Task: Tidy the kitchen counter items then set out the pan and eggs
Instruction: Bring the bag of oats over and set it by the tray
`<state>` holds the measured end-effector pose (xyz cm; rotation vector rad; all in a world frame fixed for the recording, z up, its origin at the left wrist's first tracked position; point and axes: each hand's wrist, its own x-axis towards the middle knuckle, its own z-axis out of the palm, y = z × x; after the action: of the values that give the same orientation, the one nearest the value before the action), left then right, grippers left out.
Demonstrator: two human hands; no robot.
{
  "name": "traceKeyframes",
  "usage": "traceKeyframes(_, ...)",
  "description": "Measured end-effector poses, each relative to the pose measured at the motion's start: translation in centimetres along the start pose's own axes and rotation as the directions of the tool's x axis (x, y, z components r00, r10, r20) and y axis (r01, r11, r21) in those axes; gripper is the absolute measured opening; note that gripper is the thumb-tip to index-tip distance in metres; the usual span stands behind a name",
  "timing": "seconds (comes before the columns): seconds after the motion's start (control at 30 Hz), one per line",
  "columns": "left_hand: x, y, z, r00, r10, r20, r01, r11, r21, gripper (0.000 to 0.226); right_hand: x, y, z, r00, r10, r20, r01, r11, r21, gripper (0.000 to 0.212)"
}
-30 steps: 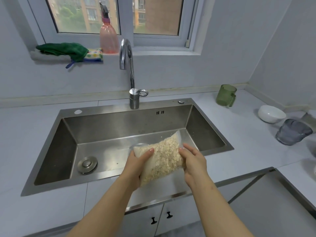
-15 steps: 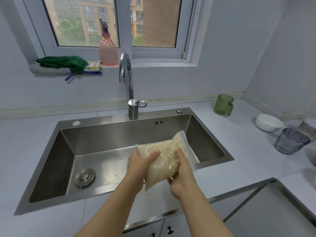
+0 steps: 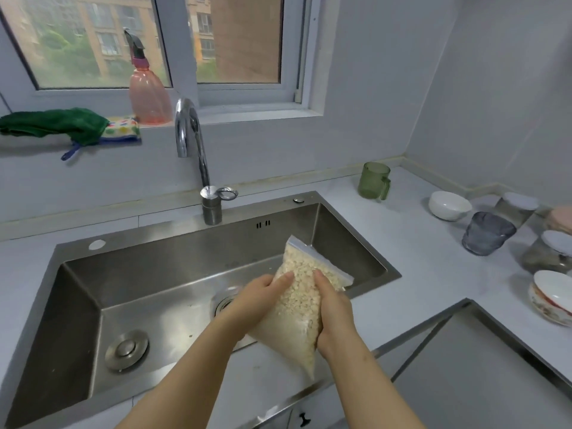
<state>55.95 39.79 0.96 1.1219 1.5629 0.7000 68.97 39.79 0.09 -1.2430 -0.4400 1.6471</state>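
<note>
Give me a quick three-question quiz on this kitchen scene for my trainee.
1. True or false: the left hand and the right hand both grip the zip bag of oats.
2. The green mug stands: A on the counter, B in the sink, C on the windowsill.
3. Name the pink thing behind the faucet.
Key: 1 true; 2 A; 3 spray bottle.

Forearms (image 3: 185, 366), left hand (image 3: 258, 300) and right hand (image 3: 335, 314) are bare.
</note>
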Motion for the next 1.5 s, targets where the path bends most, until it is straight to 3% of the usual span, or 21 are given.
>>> traceKeyframes(0.2,0.7,1.3,4.7,0.996,0.062,0.060,-0.058,0.996,-0.067,0.025,-0.5,-0.6,-4.1,0.997,-0.063,-0.055,0.067,0.996,0.067,0.027)
traceKeyframes(0.5,-3.0,2.6,18.7,0.919,0.128,0.374,-0.135,0.991,-0.007,0.021,-6.2,-1.2,-17.2,0.870,-0.186,-0.456,0.299,0.935,0.189,0.029)
traceKeyframes(0.87,-17.8,2.7,37.1,0.692,0.148,0.707,-0.271,0.960,0.064,0.030,-22.8,-0.1,-34.5,0.638,-0.199,-0.743,0.524,0.820,0.230,0.027)
traceKeyframes(1.03,-26.0,2.0,45.6,0.528,0.127,0.839,-0.305,0.951,0.048,0.029,-31.5,1.0,-42.6,0.511,-0.198,-0.836,0.615,0.764,0.196,0.027)
traceKeyframes(1.1,-29.0,1.5,48.1,0.481,0.119,0.869,-0.329,0.943,0.053,0.031,-34.6,1.6,-45.0,0.456,-0.194,-0.869,0.643,0.747,0.171,0.028)
traceKeyframes(1.2,-31.7,1.0,50.1,0.452,0.096,0.887,-0.341,0.937,0.072,0.031,-37.5,2.2,-46.5,0.433,-0.186,-0.882,0.650,0.742,0.162,0.028)
traceKeyframes(1.4,-39.3,1.5,55.4,0.275,0.105,0.956,-0.414,0.910,0.019,0.022,-45.1,3.1,-50.2,0.276,-0.188,-0.943,0.768,0.632,0.099,0.028)
traceKeyframes(1.5,-41.3,0.8,56.4,0.223,0.093,0.970,-0.417,0.909,0.008,0.020,-47.1,3.7,-51.0,0.227,-0.177,-0.958,0.780,0.621,0.071,0.028)
